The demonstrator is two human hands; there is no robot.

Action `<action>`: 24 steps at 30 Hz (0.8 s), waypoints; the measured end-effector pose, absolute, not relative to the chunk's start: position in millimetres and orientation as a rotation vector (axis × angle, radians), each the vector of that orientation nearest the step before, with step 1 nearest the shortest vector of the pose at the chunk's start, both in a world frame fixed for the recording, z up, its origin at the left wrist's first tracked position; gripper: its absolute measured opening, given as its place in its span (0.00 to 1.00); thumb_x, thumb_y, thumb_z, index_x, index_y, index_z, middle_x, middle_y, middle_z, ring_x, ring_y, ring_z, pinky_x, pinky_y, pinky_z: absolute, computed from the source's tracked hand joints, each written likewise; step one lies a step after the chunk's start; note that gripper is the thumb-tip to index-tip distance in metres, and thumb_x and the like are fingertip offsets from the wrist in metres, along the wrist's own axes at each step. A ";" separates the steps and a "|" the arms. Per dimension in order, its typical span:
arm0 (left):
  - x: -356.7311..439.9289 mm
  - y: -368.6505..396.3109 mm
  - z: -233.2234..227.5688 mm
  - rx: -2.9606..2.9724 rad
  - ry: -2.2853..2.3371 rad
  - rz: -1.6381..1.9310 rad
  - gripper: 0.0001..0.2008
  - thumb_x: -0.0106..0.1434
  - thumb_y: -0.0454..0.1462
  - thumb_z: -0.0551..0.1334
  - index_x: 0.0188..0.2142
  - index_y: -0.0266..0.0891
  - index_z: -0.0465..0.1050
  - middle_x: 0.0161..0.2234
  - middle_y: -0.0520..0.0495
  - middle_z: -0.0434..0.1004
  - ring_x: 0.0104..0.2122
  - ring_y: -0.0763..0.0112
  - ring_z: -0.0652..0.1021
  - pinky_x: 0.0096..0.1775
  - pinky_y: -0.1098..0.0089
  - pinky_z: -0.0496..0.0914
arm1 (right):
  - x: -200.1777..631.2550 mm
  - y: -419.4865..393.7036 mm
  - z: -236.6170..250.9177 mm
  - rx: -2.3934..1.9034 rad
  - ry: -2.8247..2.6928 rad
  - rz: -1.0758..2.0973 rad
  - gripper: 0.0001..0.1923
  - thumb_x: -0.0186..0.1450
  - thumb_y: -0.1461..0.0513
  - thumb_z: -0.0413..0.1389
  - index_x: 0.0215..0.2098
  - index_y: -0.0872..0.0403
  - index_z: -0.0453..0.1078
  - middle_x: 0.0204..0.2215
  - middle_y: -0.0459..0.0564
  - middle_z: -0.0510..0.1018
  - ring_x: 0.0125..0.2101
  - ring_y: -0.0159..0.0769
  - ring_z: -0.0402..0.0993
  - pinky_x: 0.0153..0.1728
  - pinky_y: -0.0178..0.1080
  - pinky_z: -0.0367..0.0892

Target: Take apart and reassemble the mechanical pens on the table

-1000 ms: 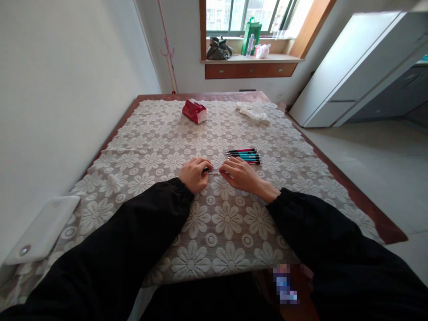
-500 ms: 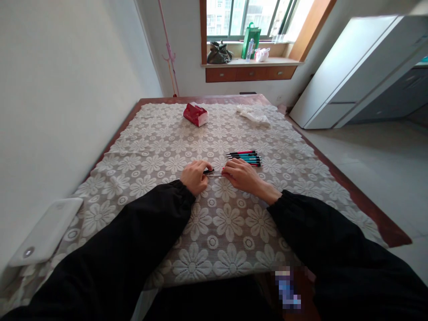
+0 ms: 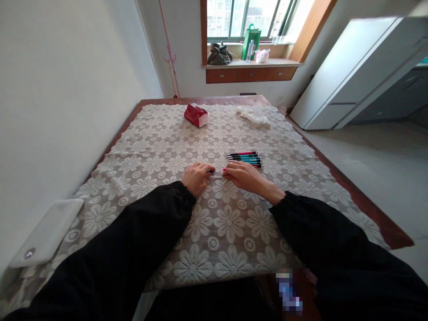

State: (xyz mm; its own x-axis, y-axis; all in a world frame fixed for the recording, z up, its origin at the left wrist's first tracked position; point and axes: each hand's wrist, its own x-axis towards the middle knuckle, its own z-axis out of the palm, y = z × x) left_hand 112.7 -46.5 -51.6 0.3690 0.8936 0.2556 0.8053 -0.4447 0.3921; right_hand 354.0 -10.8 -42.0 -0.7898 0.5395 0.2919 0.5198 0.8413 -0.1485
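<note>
A home: fridge [image 3: 341, 71], flowered tablecloth [image 3: 230, 223]

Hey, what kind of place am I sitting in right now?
Probably a dining area in a home: there's a flower-patterned tablecloth over the big table, wooden drawers under the window, and what looks like a white fridge off to the right.

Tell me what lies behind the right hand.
Beyond the right hand lies a row of red, teal and black pens on the floral tablecloth. The hand hides part of the nearest and anything underneath.
</note>
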 end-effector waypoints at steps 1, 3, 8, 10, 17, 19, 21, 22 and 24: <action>112.2 -45.6 -52.5 2.418 1.526 0.650 0.11 0.70 0.33 0.59 0.47 0.44 0.77 0.48 0.47 0.83 0.51 0.57 0.77 0.54 0.56 0.71 | 354.1 -11.3 -40.7 -0.821 -2.708 0.095 0.09 0.74 0.63 0.54 0.41 0.52 0.77 0.37 0.50 0.80 0.38 0.37 0.73 0.41 0.38 0.62; 111.2 -43.6 -54.7 2.398 1.515 0.683 0.09 0.70 0.33 0.60 0.46 0.44 0.77 0.47 0.47 0.83 0.50 0.58 0.78 0.55 0.56 0.71 | 354.8 -12.5 -37.4 -0.868 -2.732 0.085 0.08 0.74 0.63 0.54 0.41 0.53 0.76 0.36 0.50 0.80 0.38 0.36 0.74 0.39 0.38 0.61; 109.9 -41.4 -58.6 2.386 1.487 0.727 0.08 0.70 0.34 0.59 0.43 0.44 0.77 0.46 0.47 0.83 0.49 0.60 0.78 0.55 0.57 0.71 | 361.4 -12.6 -26.6 -1.059 -2.812 -0.055 0.11 0.74 0.63 0.52 0.38 0.55 0.75 0.37 0.53 0.80 0.34 0.37 0.75 0.33 0.39 0.57; 109.6 -41.4 -59.6 2.395 1.481 0.739 0.07 0.69 0.34 0.60 0.42 0.44 0.77 0.45 0.48 0.82 0.49 0.61 0.79 0.56 0.58 0.72 | 365.1 -11.5 -22.2 -1.142 -2.847 -0.092 0.09 0.73 0.63 0.53 0.38 0.55 0.75 0.37 0.53 0.81 0.33 0.37 0.76 0.32 0.39 0.57; 108.4 -40.2 -64.8 2.405 1.426 0.817 0.06 0.69 0.35 0.62 0.40 0.45 0.78 0.47 0.49 0.82 0.49 0.62 0.79 0.55 0.59 0.72 | 368.3 -11.8 -16.8 -1.228 -2.864 -0.156 0.09 0.72 0.63 0.52 0.39 0.55 0.75 0.38 0.55 0.82 0.31 0.39 0.77 0.30 0.40 0.56; 108.5 -40.1 -64.6 2.414 1.421 0.812 0.06 0.69 0.35 0.61 0.39 0.45 0.78 0.47 0.49 0.82 0.49 0.62 0.79 0.55 0.59 0.72 | 367.6 -12.3 -17.2 -1.250 -2.852 -0.148 0.10 0.72 0.63 0.52 0.39 0.55 0.76 0.38 0.56 0.82 0.31 0.39 0.77 0.31 0.40 0.57; 108.7 -40.3 -63.6 2.412 1.415 0.809 0.06 0.69 0.34 0.61 0.39 0.45 0.78 0.47 0.49 0.82 0.49 0.63 0.79 0.56 0.59 0.72 | 367.0 -12.8 -17.3 -1.267 -2.844 -0.139 0.10 0.72 0.63 0.52 0.39 0.55 0.76 0.38 0.56 0.82 0.31 0.39 0.77 0.31 0.40 0.57; 108.8 -40.4 -63.0 2.408 1.411 0.810 0.06 0.69 0.34 0.61 0.38 0.45 0.78 0.47 0.50 0.82 0.48 0.63 0.79 0.56 0.59 0.72 | 366.7 -13.0 -17.4 -1.270 -2.845 -0.143 0.10 0.72 0.63 0.52 0.39 0.55 0.76 0.38 0.56 0.82 0.31 0.39 0.77 0.30 0.40 0.57; 108.8 -40.6 -61.9 2.399 1.408 0.813 0.06 0.69 0.34 0.61 0.39 0.45 0.77 0.47 0.50 0.82 0.49 0.63 0.79 0.56 0.59 0.72 | 366.0 -13.3 -17.6 -1.275 -2.850 -0.170 0.10 0.72 0.63 0.52 0.39 0.55 0.76 0.39 0.56 0.82 0.31 0.40 0.78 0.30 0.40 0.57</action>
